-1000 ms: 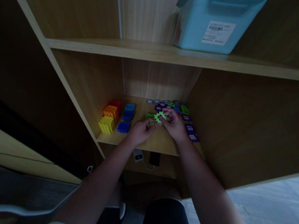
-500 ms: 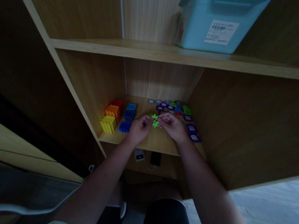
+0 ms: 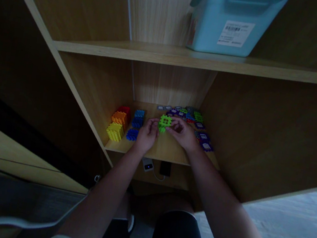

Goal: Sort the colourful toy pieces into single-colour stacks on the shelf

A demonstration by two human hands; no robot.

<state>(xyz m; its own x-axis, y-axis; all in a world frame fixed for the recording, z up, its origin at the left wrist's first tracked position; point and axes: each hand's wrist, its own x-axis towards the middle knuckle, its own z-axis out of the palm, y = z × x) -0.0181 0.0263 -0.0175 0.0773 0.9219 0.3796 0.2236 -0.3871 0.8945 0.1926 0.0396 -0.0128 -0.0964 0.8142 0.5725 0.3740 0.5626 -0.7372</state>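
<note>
Two hands in head view, both on the green block (image 3: pixel 166 120). Left hand (image 3: pixel 148 134): fingers bent, nearly closed, tips at block's left side. Right hand (image 3: pixel 184 134): thumb and finger slightly apart, pinching its right side. Block sits over mid-shelf (image 3: pixel 168 150), back from front edge; can't tell if it clears the board. Yellow (image 3: pixel 115 131), orange (image 3: pixel 119 118) and red stacks (image 3: pixel 124 110) line the left edge, blue blocks (image 3: pixel 137 122) just beside. Purple tiles (image 3: pixel 202 136) run along right edge, jumbled with others toward back right corner.
</note>
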